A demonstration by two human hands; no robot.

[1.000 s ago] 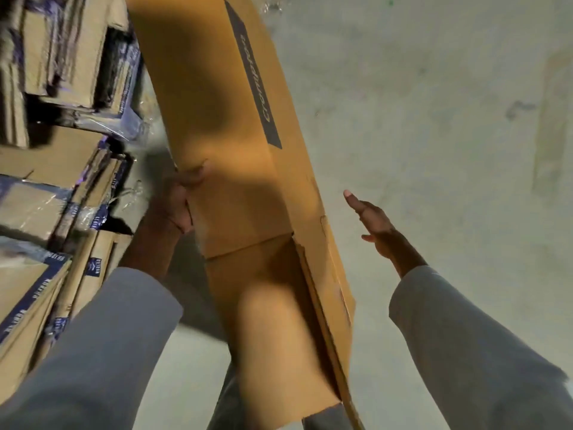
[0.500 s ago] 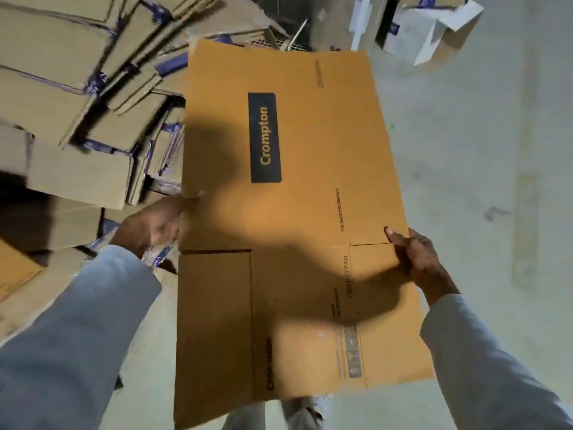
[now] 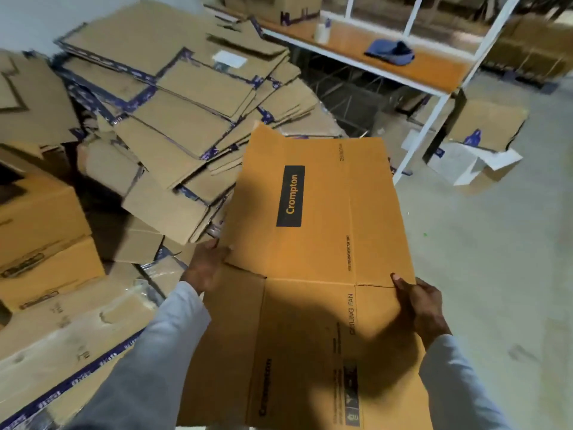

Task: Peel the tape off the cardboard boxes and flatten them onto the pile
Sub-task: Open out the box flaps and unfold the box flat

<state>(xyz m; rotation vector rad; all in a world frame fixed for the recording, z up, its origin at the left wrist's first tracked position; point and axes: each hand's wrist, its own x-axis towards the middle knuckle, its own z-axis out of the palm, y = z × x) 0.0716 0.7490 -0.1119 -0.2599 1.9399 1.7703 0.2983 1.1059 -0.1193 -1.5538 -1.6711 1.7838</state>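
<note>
The Crompton box [image 3: 313,243] is already flattened, held just beside the pile [image 3: 186,119]. Left hand [image 3: 204,268] and right hand [image 3: 418,305] grip its side edges, fingers curled round them; only laying it on the pile remains.

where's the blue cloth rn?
Head view, upper right: the blue cloth lies on the orange shelf of the white rack, right of a small white bottle, beyond the pile of flattened boxes.
</note>
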